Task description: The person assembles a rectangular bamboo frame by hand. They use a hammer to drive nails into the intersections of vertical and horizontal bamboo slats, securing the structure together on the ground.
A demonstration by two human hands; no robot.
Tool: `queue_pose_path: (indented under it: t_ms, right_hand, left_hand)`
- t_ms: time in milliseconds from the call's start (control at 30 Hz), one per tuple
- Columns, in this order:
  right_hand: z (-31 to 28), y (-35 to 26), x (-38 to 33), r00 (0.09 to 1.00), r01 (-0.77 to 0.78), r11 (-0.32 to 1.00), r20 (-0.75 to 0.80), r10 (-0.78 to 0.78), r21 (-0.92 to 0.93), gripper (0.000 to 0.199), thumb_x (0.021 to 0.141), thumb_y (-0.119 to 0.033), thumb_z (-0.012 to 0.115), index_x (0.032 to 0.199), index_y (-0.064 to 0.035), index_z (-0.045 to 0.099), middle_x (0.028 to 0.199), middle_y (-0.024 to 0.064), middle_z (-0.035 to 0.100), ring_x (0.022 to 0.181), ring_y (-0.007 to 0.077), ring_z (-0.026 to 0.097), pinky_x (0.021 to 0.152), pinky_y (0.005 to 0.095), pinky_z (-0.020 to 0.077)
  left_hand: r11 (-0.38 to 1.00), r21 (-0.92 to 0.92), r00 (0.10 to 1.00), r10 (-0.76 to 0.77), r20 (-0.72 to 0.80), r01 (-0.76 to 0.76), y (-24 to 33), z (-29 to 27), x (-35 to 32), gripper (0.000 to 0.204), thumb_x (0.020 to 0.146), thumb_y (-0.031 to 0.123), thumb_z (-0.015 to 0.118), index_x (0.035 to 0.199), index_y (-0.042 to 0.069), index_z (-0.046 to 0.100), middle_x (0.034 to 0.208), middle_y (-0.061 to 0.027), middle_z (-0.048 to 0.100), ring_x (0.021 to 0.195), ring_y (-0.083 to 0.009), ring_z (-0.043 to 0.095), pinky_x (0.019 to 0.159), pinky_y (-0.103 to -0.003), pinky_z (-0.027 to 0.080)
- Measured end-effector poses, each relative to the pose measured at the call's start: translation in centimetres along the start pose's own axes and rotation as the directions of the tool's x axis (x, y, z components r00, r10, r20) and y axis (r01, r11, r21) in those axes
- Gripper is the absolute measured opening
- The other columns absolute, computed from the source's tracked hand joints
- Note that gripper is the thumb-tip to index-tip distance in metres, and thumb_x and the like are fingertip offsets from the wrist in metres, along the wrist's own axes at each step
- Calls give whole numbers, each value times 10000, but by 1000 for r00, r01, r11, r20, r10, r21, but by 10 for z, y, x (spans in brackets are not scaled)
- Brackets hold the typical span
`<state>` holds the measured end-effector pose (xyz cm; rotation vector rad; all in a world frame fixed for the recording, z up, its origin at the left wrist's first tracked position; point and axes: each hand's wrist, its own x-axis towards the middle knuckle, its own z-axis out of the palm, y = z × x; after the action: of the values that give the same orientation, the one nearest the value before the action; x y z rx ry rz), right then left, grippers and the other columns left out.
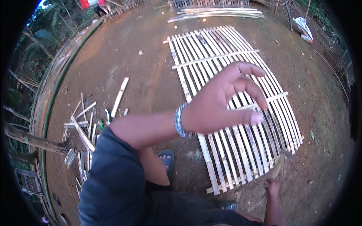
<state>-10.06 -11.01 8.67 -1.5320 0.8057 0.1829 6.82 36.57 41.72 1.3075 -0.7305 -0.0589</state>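
My left hand (222, 96), with a patterned bracelet (180, 120) at its wrist, is raised high in front of me. Its fingers are curved and apart, and nothing shows between them. Below it a panel of pale bamboo slats (209, 150) lies on the ground, the long strips fixed across several crosspieces (218, 58). At the lower right my right hand (272, 186) grips the wooden handle of a hammer (279, 167). The hammer's head is over the panel's near right corner.
Loose slats and offcuts (83, 132) are scattered on the left, beside a curved blade-like tool (108, 116). More long strips (215, 15) lie beyond the panel. A white sack (302, 27) sits at the far right. Along the left edge runs a green hose (51, 109).
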Motion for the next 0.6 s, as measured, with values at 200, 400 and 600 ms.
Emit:
queue_pose_path:
  t_ms: [200, 400, 600]
  right_hand:
    - [108, -37, -24, 959, 0, 991, 282, 38, -132, 181, 1041, -207, 591, 1115, -59, 517, 823, 35, 600, 624, 118, 582, 519, 274, 474]
    - [219, -2, -54, 952, 139, 978, 293, -88, -157, 305, 999, -34, 543, 1265, -34, 394, 932, 98, 622, 657, 134, 620, 521, 291, 545]
    - [316, 19, -48, 953, -6, 986, 296, 56, -165, 266, 1003, -64, 573, 1221, 0, 434, 820, 89, 597, 585, 158, 599, 514, 293, 500]
  left_hand:
    - [753, 559, 938, -293, -187, 347, -112, -139, -53, 577, 963, 282, 744, 1409, -3, 516, 1287, -156, 691, 1200, -217, 656, 1036, -389, 534]
    - [127, 900, 563, -813, -145, 416, -204, -225, -124, 939, 910, 566, 704, 1580, 7, 358, 1584, -243, 448, 1483, -360, 427, 1228, -520, 322]
    - [-27, 986, 545, -830, -113, 164, -293, -209, -182, 1290, 789, 750, 707, 1656, 18, 94, 1739, -193, 72, 1620, -300, 35, 1300, -551, 61]
